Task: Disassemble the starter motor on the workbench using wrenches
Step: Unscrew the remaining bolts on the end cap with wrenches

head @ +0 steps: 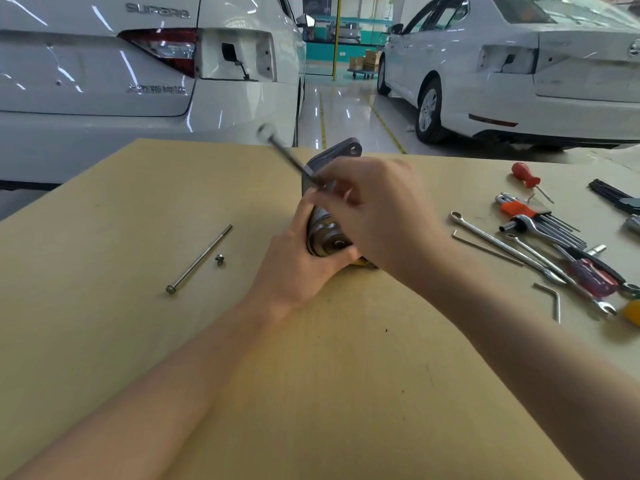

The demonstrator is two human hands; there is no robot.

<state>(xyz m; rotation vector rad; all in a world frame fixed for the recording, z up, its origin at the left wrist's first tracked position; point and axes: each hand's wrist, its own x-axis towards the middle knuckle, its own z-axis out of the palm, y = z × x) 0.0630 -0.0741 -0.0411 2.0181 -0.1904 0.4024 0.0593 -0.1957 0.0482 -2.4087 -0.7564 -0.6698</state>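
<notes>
While the left hand (298, 268) wraps the starter motor (327, 216) at mid-bench, its long axis running away from the person, the right hand (374, 209) pinches a long bolt (287, 155), angled up-left, apparently drawn from the housing.

The grey cylindrical metal starter motor (325, 233) lies on the tan worktop (311, 393), its long silver through-bolt (287, 154) angled up-left, blurred.

The white car (138, 64) at left bears the chrome lettering "SUPERB" on its boot lid.
</notes>
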